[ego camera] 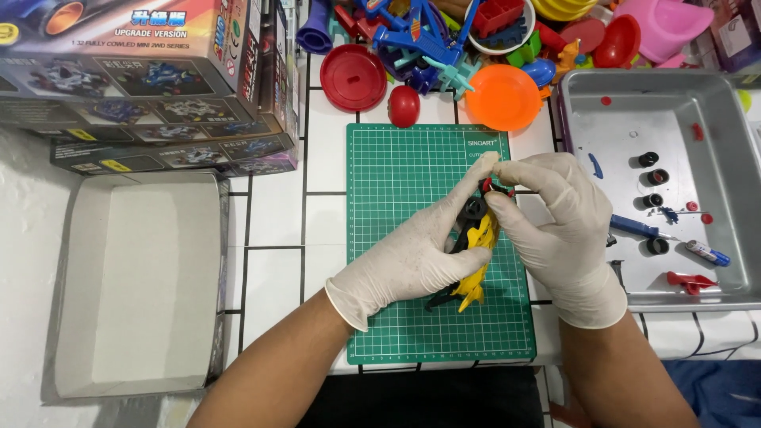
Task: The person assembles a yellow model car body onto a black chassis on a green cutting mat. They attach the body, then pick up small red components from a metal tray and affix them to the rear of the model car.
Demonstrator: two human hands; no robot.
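Note:
Both my hands wear white gloves and meet over a green cutting mat (396,182). My left hand (420,254) grips a small toy car chassis (476,246), yellow and black, held tilted above the mat. My right hand (559,230) pinches the chassis's top end, where a black wheel and a small red part show between my fingertips. Most of the chassis is hidden by my fingers.
A metal tray (713,119) at right holds black wheels, small red parts and a blue screwdriver (638,230). An open grey box lid (135,277) lies at left. Stacked model-car boxes (151,87) sit at top left. Colourful plastic toys (491,47) crowd the far edge.

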